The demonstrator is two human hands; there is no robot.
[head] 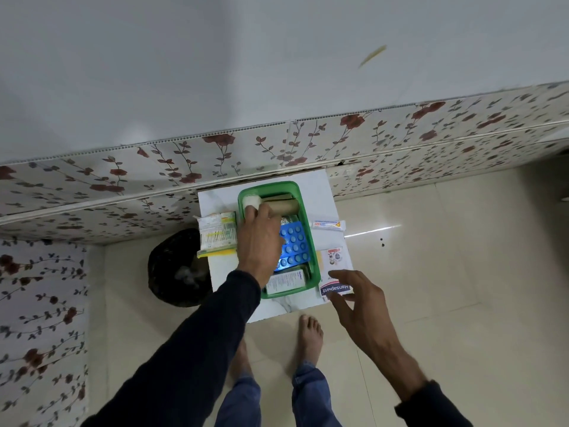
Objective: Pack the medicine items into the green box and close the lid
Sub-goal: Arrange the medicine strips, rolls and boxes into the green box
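Note:
The green box (308,238) sits open on a small white table (317,192). Inside it lie a brown roll (284,206), a blue pill strip (292,243) and a white medicine carton (284,282). My left hand (258,241) reaches over the box's left side, fingers closed on a white bandage roll (251,202) at the far left corner. My right hand (360,298) hovers with fingers spread just over a Hansaplast packet (335,288) to the right of the box. A white tube (328,224) lies right of the box. A green-and-white packet (217,234) lies to its left.
A black bin (177,266) stands on the floor left of the table. A floral-papered wall (123,180) runs behind. My bare feet (311,334) are on the cream tiled floor just in front of the table. A printed leaflet (334,257) lies by the box's right side.

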